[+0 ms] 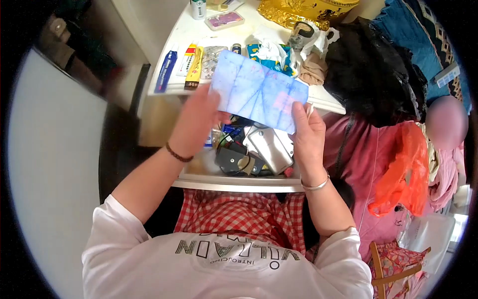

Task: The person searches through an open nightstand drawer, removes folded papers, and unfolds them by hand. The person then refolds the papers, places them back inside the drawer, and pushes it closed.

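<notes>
A creased, pale blue sheet [254, 89] with a pinkish patch is held over an open drawer [239, 185]. My right hand [308, 127] grips its right edge, thumb on top. At the sheet's left edge is my left hand [199, 117], blurred, its fingers partly behind the sheet; whether it grips is unclear. Below the sheet, the drawer holds a silver phone-like object [271, 149], a dark wallet-like item [231, 158] and black cables. The sheet hides the back of the drawer.
On the white tabletop [184, 30] are a blue box [166, 71], a yellow tube [194, 68], blister packs [214, 61], a jar [301, 35], tissues and a golden container [303, 11]. Black cloth [371, 74] and an orange bag [403, 172] lie right. A person's blurred head is at the far right.
</notes>
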`<state>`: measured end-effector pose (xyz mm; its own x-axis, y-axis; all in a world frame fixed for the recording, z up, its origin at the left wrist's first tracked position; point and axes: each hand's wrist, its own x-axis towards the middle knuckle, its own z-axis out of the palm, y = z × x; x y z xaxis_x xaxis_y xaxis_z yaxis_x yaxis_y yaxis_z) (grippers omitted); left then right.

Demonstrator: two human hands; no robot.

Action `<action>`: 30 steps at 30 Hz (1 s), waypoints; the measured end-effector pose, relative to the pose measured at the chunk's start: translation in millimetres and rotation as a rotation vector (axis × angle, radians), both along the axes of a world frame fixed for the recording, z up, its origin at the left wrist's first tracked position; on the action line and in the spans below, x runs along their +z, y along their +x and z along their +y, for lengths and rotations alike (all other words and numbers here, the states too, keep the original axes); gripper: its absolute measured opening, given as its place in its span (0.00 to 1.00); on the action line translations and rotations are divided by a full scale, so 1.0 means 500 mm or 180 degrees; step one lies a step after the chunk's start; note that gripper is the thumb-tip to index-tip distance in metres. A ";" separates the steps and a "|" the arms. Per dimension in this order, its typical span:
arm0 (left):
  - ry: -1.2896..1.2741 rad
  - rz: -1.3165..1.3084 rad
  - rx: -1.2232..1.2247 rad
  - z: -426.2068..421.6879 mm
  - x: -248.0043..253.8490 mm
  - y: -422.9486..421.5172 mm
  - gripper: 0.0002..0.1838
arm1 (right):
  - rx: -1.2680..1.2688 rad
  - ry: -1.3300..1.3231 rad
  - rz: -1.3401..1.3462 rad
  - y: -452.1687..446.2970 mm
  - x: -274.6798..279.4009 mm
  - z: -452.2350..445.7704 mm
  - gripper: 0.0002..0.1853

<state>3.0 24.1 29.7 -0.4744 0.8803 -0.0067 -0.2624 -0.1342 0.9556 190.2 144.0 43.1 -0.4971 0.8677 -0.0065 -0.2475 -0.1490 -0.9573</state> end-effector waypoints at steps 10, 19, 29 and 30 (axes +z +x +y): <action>0.0030 -0.1087 -0.0192 0.005 0.002 0.060 0.21 | 0.0604 0.0262 -0.0200 -0.004 -0.007 -0.027 0.11; 0.0240 -0.1207 -0.0001 0.006 0.009 0.051 0.17 | 0.0898 0.0046 -0.0485 -0.007 -0.006 -0.035 0.10; -0.0653 -0.0271 0.0374 -0.001 0.003 0.010 0.17 | 0.1040 -0.1116 -0.0198 -0.006 -0.004 -0.004 0.10; -0.0457 -0.0370 0.0484 0.002 0.000 0.012 0.16 | 0.1167 -0.1212 0.0002 -0.004 -0.009 0.000 0.09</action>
